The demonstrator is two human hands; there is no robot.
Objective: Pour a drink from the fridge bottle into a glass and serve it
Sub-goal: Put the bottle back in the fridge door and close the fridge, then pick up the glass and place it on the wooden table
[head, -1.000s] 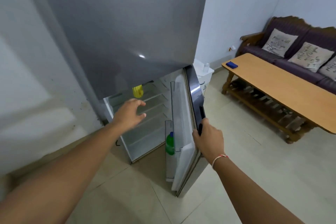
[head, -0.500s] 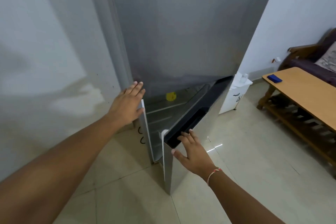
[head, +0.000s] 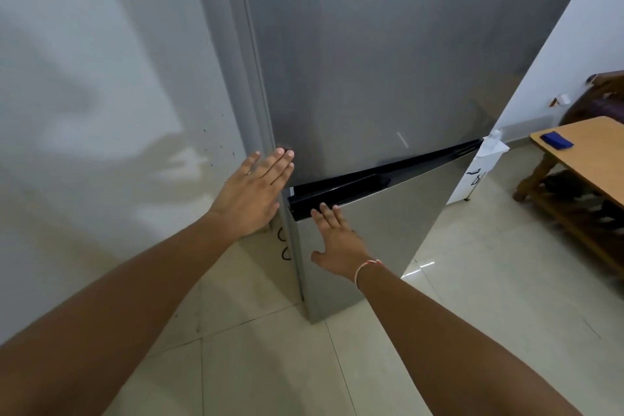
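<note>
Fridge fills the corner, grey and tall, its lower door nearly flush with the body; the right hand lies flat on that door, fingers straight and close together, tips at the black handle strip; the left hand rests flat against the fridge's left edge, fingers together; bottle and glass are out of sight; a wooden table stands off to the right.

I see a grey-white wall left, cream tile floor, white cabinet beside the far wall, wood table right with a blue item on it, dark sofa behind.
</note>
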